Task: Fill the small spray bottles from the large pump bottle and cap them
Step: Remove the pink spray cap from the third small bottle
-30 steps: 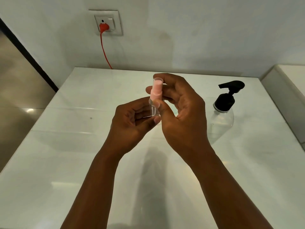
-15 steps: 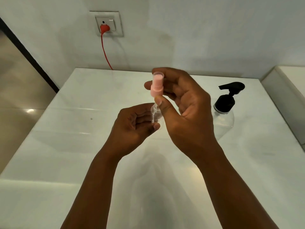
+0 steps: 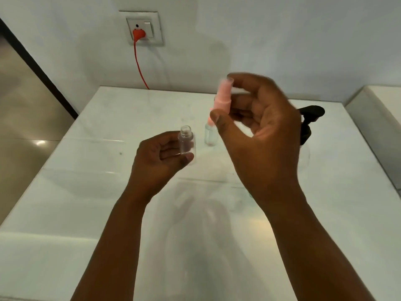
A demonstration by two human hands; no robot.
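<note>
We hold small clear plastic spray bottle (image 3: pixel 187 146) upright, neck open above left hand (image 3: pixel 161 161) fingers, ready for filling. Right hand (image 3: pixel 258 135) pinches pink spray cap (image 3: pixel 222 96), lifted aside, clearing neck.

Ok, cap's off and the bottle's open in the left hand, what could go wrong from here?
1. The open small bottle is held only lightly in the left hand; it might slip or tip.
2. The right hand, pinching the pink spray cap, could knock the second small bottle or the pump bottle behind it.

White table (image 3: pixel 86 213) vs wall (image 3: pixel 282 40); socket (image 3: pixel 144 28) w/ red plug (image 3: pixel 138 34).
</note>
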